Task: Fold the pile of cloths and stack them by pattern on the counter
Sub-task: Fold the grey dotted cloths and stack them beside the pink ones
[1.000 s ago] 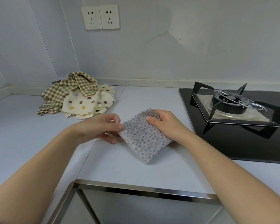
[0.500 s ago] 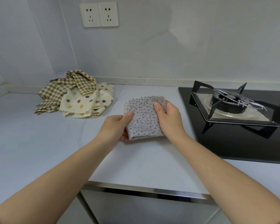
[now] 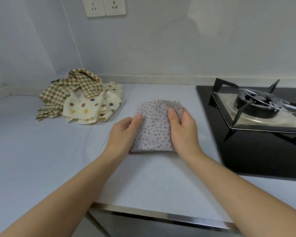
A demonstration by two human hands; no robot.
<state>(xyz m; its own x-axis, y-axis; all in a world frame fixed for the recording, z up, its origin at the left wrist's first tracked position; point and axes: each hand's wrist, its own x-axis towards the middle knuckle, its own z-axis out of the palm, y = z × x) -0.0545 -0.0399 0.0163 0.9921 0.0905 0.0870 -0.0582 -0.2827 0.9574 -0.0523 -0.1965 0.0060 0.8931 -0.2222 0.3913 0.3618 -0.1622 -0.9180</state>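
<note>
While thumbs lie atop, left hand, right hand gripping speckled cloth

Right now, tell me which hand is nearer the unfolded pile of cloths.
Left. The left hand holds the left edge of the grey dotted cloth, nearest the pile; the right hand holds its right edge, beside the stove.

- My left hand, centre frame, pinches the left edge of the dotted cloth, thumb on top.
- My right hand grips the right edge, thumb on top.
- Both forearms stretch up from the lower corners.
</note>
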